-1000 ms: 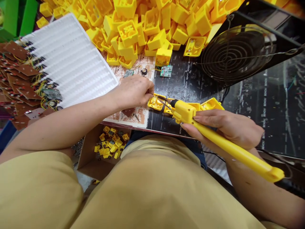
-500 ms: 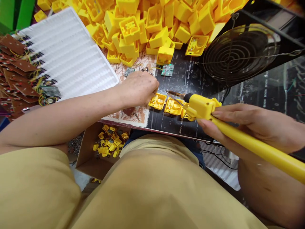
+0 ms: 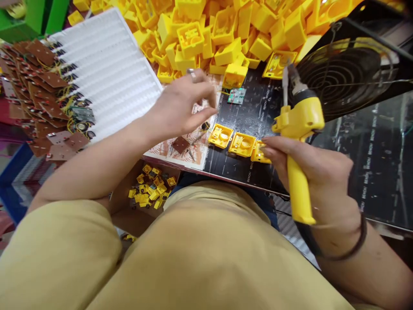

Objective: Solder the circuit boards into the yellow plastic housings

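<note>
Gripping the yellow soldering gun [image 3: 308,114] in my right hand [image 3: 322,176], right end of the row of yellow housings [image 3: 244,148], tip [image 3: 294,75] up, probably so it clears them. My left hand [image 3: 180,103], off the row's left end, is half-open, seemingly empty; housings lie hollow-side up, likely for access.

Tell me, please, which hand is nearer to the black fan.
Right. The right hand, holding the yellow tool, is on the near side of the fan; the left hand is farther away, leftward.

Black fan [image 3: 351,73] with round wire grille [image 3: 331,82], upper right!
Far left, a green plastic container [image 3: 34,19] sits high, a blue plastic crate [image 3: 7,200] low.
</note>
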A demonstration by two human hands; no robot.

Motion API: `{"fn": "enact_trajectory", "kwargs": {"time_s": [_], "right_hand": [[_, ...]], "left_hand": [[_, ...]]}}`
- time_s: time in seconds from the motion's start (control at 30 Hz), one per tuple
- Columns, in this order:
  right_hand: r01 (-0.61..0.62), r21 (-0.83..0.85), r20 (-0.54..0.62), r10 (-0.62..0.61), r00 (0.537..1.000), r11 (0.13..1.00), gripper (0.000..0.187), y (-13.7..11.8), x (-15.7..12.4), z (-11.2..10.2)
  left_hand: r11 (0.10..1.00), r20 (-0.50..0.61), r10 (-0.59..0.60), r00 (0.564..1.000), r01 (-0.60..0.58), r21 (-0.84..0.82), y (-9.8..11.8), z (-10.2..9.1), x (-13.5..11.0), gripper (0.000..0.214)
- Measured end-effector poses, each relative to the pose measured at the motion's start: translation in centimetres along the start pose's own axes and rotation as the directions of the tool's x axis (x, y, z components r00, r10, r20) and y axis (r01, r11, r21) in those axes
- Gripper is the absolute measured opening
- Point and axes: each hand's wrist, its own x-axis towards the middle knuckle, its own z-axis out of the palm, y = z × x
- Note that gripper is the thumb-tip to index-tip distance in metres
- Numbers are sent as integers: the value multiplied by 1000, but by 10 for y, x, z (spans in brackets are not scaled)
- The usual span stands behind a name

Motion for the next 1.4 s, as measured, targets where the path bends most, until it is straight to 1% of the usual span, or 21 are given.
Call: {"fn": "enact_trajectory", "kwargs": {"time_s": [0.03, 0.07, 0.1, 0.17, 0.23, 0.27, 0.33, 0.4, 0.5, 0.6, 0.67, 0.77, 0.83, 0.87, 0.93, 1.03, 1.13, 1.2, 1.3, 1.37, 1.4], "right_hand": [[20, 0, 18, -20, 1000, 1000, 13, 6, 1, 5], [56, 3, 28, -56, 998, 998, 16, 11, 2, 10], [95, 10, 41, -95, 995, 995, 24, 15, 2, 15], [127, 35, 86, -129, 988, 991, 39, 21, 5, 25], [145, 57, 113, -150, 982, 988, 38, 22, 8, 32], [145, 64, 118, -152, 981, 987, 35, 21, 9, 34], [134, 76, 121, -142, 982, 988, 37, 18, 9, 32], [115, 89, 123, -125, 985, 989, 45, 12, 6, 25], [107, 130, 156, -127, 980, 986, 47, -1, -4, 21], [146, 159, 190, -175, 966, 976, 36, -16, -9, 37], [161, 143, 174, -184, 967, 977, 34, -22, -5, 50], [168, 107, 124, -181, 976, 980, 44, -25, 3, 59], [150, 90, 116, -159, 980, 985, 50, -24, 5, 58], [130, 81, 114, -139, 984, 988, 49, -24, 4, 57], [96, 67, 96, -102, 990, 993, 45, -23, 1, 57], [84, 56, 55, -87, 995, 995, 41, -21, -5, 62], [58, 52, 59, -61, 996, 997, 42, -19, -7, 65], [47, 55, 71, -51, 996, 997, 42, -19, -8, 64], [74, 71, 71, -79, 994, 995, 45, -19, -7, 56], [92, 77, 39, -95, 995, 993, 44, -21, -7, 45], [86, 76, 19, -88, 996, 993, 41, -22, -8, 37]], "left_hand": [[1000, -28, -3, 1000, 3, 0, -3, -1, -13, 29], [1000, -19, -1, 1000, 1, 21, -5, 1, -26, 30], [997, 5, -6, 1000, 6, 73, -7, 5, -39, 31], [979, 39, -36, 999, 28, 204, -8, 18, -60, 34], [960, 71, -74, 995, 52, 275, -9, 30, -72, 43], [961, 103, -86, 991, 55, 271, -9, 33, -75, 46], [980, 178, -79, 981, 44, 193, -11, 31, -79, 49], [999, 227, -33, 973, 24, 44, -15, 24, -80, 50], [981, 204, 35, 978, 6, -194, -21, 19, -82, 46], [952, 144, 52, 988, -6, -307, -24, 28, -83, 43], [942, 115, 33, 993, 8, -335, -23, 37, -84, 39], [962, 29, -24, 999, 31, -272, -20, 45, -86, 38], [985, -87, -35, 996, 20, -172, -17, 46, -87, 39], [991, -142, -23, 990, 4, -134, -16, 46, -87, 38], [993, -210, 22, 978, -46, -111, -14, 47, -83, 34], [987, -282, 96, 955, -128, -96, -9, 55, -73, 29], [966, -373, 239, 896, -259, -4, -3, 66, -59, 23], [944, -370, 329, 869, -318, 92, 0, 71, -51, 23], [928, -304, 351, 886, -285, 239, 1, 72, -42, 28], [926, -278, 339, 899, -268, 265, 0, 69, -39, 28], [933, -273, 332, 903, -270, 239, -1, 67, -38, 27]]}}
